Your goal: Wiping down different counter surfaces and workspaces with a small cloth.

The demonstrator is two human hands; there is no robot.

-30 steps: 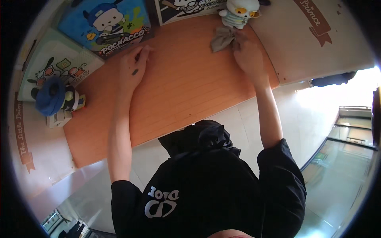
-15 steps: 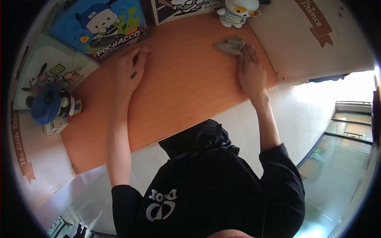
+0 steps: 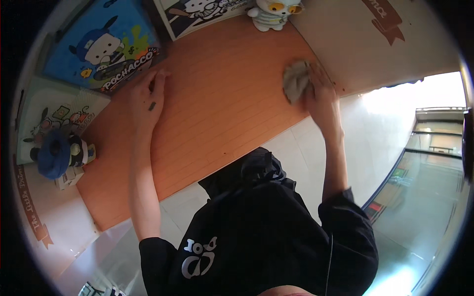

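At the right end of the orange wood-grain desk, my right hand is closed on a crumpled grey-green cloth. The cloth lies pressed to the desktop close to its right edge, and the fingers are slightly blurred. My left hand rests on the desk at the left, beside the lower corner of a blue cartoon picture panel. Its fingers are curled in, and whatever they might hold is hidden. A small dark patch shows on the back of that hand.
A white plush toy with yellow eyes stands at the back right, beside a framed picture. On the left are a pale cartoon panel and a figure with a blue hat. White side panels border the desk.
My right hand has moved toward the desk's near right edge with the cloth, which now looks more spread out. The whole view has shifted slightly; my left hand stays by the blue panel.
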